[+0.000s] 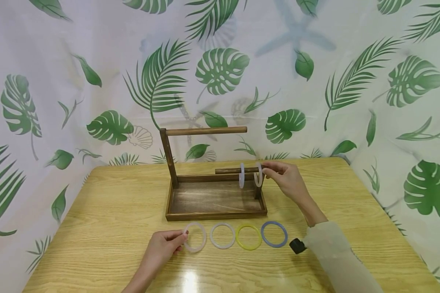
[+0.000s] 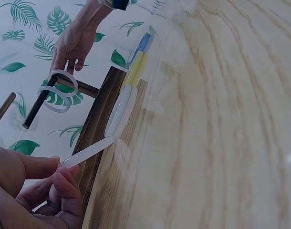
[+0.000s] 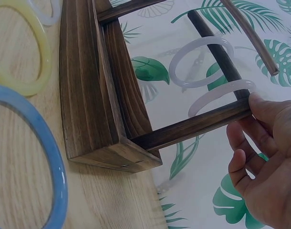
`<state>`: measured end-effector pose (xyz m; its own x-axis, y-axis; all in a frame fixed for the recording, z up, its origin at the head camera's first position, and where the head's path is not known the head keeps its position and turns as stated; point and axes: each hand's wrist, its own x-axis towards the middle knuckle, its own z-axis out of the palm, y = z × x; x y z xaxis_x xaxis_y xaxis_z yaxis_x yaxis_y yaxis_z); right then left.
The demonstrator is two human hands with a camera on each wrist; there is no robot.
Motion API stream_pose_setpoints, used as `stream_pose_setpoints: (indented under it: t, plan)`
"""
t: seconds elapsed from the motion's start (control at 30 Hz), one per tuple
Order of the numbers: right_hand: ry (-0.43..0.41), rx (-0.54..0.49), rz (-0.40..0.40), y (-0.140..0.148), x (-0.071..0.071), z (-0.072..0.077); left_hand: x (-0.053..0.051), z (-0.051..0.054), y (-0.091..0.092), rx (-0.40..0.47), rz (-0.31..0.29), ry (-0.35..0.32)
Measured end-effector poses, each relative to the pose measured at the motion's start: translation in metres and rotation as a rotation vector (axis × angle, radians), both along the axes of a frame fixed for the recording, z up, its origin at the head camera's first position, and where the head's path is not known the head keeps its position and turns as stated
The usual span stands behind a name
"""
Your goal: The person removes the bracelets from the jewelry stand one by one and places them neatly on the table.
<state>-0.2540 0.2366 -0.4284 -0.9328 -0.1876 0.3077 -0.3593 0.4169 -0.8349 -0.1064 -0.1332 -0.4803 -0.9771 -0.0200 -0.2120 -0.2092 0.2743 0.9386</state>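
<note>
My left hand (image 1: 163,249) pinches a pale pinkish ring (image 1: 205,236) at its left side; in the left wrist view this ring (image 2: 88,153) tilts up from the table between thumb and fingers. Two rings hang on the lower rod of the dark wooden stand (image 1: 216,216): a lavender one (image 1: 242,182) further along and a pinkish one (image 1: 260,177) by the right post. My right hand (image 1: 287,179) is at that post's top. The right wrist view shows its thumb and fingers (image 3: 272,148) gripping the post end (image 3: 193,125), thumb against the pinkish ring's edge (image 3: 210,93).
Right of the held ring, a whitish ring (image 1: 223,247), a yellow ring (image 1: 248,248) and a blue ring (image 1: 274,245) lie in a row before the stand. The stand's higher rod (image 1: 205,131) holds no ring. A black object (image 1: 297,245) is beside my right sleeve.
</note>
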Motion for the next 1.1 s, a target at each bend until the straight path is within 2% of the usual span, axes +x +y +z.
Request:
stream_pose_setpoints:
  t: [0.3, 0.5, 0.6, 0.67, 0.77, 0.83, 1.1]
  plan:
    - [0.006, -0.002, 0.002, 0.0, 0.0, -0.001, -0.004, -0.003, 0.001, -0.024, -0.017, 0.006]
    - [0.004, -0.013, 0.003, 0.0, 0.0, -0.001, -0.005, -0.004, 0.002, -0.07, -0.041, 0.03]
    - [-0.003, -0.001, -0.003, -0.005, 0.007, 0.009, -0.004, -0.004, 0.002, -0.09, -0.041, 0.047]
    - [-0.001, -0.001, -0.002, -0.005, 0.006, 0.009, -0.004, -0.003, 0.003, -0.108, -0.044, 0.06]
    - [0.0, 0.001, -0.003, -0.004, 0.006, 0.008, -0.003, -0.003, 0.003, -0.131, -0.043, 0.08]
    - [0.003, -0.01, -0.002, -0.001, 0.0, -0.001, -0.003, -0.003, 0.003, -0.149, -0.043, 0.089]
    - [0.005, -0.007, -0.002, 0.0, 0.0, -0.001, -0.003, -0.005, 0.003, -0.196, -0.054, 0.137]
